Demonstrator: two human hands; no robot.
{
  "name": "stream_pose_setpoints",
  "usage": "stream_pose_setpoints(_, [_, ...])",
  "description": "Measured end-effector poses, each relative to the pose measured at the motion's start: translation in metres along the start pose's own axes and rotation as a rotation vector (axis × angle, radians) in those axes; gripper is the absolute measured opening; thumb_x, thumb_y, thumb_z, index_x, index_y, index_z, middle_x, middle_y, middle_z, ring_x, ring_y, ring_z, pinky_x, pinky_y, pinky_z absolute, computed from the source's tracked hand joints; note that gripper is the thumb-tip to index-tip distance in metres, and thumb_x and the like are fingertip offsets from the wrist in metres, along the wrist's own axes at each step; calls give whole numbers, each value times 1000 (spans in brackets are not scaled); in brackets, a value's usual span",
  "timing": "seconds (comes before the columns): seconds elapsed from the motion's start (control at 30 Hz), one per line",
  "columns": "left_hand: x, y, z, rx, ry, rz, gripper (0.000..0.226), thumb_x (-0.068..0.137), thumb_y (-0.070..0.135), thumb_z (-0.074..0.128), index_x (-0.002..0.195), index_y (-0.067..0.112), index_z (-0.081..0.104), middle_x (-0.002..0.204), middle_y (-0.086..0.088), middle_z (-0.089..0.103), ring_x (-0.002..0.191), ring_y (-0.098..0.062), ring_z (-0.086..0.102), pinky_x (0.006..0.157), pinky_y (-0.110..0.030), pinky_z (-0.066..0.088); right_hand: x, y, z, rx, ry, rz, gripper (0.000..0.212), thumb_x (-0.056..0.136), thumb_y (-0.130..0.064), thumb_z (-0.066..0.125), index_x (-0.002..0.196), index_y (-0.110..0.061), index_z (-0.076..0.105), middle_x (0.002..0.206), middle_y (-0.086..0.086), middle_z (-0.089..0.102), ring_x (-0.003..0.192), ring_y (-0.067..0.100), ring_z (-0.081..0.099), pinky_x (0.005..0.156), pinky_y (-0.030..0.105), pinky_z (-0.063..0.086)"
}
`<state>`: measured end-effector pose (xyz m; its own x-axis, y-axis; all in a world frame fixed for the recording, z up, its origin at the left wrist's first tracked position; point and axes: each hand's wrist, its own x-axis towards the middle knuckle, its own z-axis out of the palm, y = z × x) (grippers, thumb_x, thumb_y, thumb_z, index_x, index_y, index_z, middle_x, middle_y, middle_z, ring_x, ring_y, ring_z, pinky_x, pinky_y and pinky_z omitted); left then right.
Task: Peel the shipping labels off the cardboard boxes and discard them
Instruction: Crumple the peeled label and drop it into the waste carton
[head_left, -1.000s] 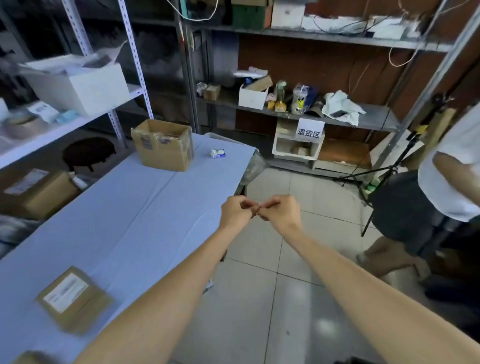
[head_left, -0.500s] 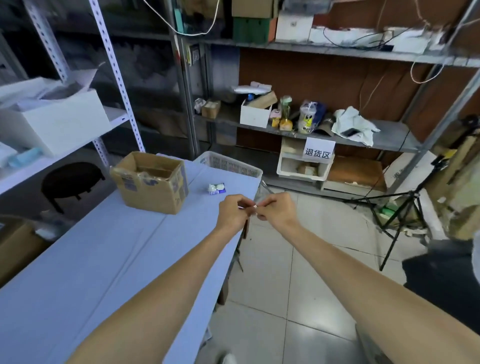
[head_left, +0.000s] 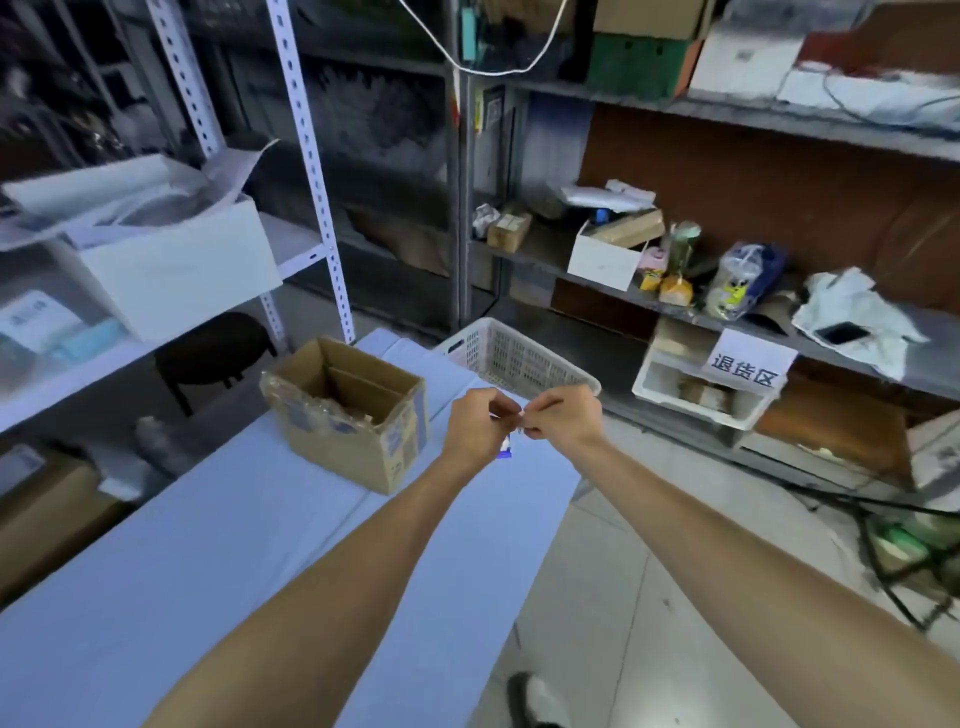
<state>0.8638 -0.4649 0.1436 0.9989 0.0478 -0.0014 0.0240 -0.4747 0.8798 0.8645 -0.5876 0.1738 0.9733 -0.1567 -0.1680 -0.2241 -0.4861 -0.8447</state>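
Observation:
Both my hands are stretched out over the far end of the blue table. My left hand and my right hand pinch a small white scrap of label between their fingertips. An open cardboard box with tape and label remains on its sides stands on the table to the left of my hands. A white mesh basket sits just beyond my hands at the table's far end. A small white and blue item lies on the table under my hands, mostly hidden.
Metal shelving stands on the left with a white box and at the back with clutter. A white bin with a paper sign sits low at the back. Tiled floor lies right of the table, with tripod legs at the far right.
I have moved forward along the table toward the basket, hands held together on the scrap. The labelled box near the table's front edge and the person on the right have left the view.

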Motion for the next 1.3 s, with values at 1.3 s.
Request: stream_pose_setpoints(1.3, [75,-47,-144,666,357,-361,31,82,3,53,110,7,65,110,-12,68,105,-31,59,88,-39,49,144,-124,179,-386,-684,-757,20,87,0,55,89,-7,73,100,10,69,103,25,60,81,32,49])
